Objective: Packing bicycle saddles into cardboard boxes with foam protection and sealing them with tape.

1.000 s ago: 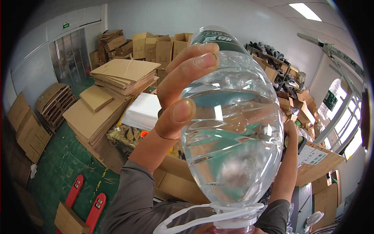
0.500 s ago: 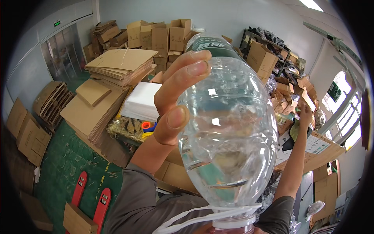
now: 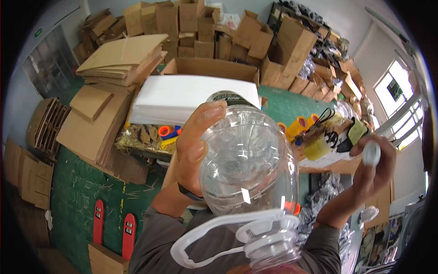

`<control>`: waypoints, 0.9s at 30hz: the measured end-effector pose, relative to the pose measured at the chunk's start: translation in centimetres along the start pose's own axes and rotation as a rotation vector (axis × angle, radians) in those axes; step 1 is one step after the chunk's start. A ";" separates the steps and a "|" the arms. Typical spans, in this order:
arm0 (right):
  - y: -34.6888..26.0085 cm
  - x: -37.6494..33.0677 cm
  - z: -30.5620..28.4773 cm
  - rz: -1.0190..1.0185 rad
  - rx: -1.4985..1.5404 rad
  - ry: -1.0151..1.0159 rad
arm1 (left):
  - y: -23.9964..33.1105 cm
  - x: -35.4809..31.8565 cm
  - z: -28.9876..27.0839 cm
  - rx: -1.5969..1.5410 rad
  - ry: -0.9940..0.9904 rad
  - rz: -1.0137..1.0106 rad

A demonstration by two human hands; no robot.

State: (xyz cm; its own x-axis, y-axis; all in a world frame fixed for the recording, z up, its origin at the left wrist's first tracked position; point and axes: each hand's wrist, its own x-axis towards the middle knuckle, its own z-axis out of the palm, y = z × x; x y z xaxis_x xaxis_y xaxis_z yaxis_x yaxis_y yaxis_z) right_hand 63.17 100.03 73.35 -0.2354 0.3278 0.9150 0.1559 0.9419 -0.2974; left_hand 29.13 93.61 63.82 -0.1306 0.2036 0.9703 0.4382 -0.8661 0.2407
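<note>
My left hand [image 3: 196, 146] is wrapped round the left side of a large clear plastic bottle [image 3: 248, 155]. The bottle tilts toward me, its threaded, uncapped neck [image 3: 271, 246] low in view and its dark green label partly visible at the far end. A white carrying handle [image 3: 182, 242] loops from the neck. At the right, my right hand [image 3: 376, 171] pinches a small whitish bottle cap [image 3: 371, 154] in its fingers. Just beyond that hand lies a green-and-black item [image 3: 356, 132] on the table. How much water is in the bottle is hard to tell.
A white foam-like block [image 3: 191, 96] lies behind the bottle, before an open carton [image 3: 212, 68]. Yellow tape rolls [image 3: 299, 125] stand on the right-hand table. Flat cardboard stacks [image 3: 98, 123] rise at left, near red pallet-jack forks [image 3: 99, 221]. Cartons [image 3: 169, 23] line the back wall.
The bottle has come down and tipped more upright, its neck still toward me. My right hand has drawn back from the far table, and the cap in its fingers now shows.
</note>
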 end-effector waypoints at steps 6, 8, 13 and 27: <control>-5.9 0.9 11.3 -0.210 0.221 -0.462 | -0.3 -8.4 -3.6 0.110 -0.068 -0.179; -5.9 1.9 14.3 -0.159 0.101 -0.646 | -0.7 -10.9 -4.5 -0.004 -0.186 -0.438; -3.8 0.3 19.9 0.151 0.095 -1.081 | -1.3 -17.4 -8.3 -0.001 -0.302 -0.692; 1.5 -6.4 27.6 0.191 -0.191 -1.186 | -5.6 -20.8 -13.1 -0.113 -0.546 -0.994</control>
State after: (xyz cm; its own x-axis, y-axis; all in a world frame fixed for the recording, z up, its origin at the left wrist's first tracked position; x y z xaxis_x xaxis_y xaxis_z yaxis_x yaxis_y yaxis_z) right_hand 38.44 101.34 59.55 -0.9088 0.4170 0.0137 0.3990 0.8783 -0.2633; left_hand 17.71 88.25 42.01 0.0415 0.9702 0.2386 0.2710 -0.2408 0.9320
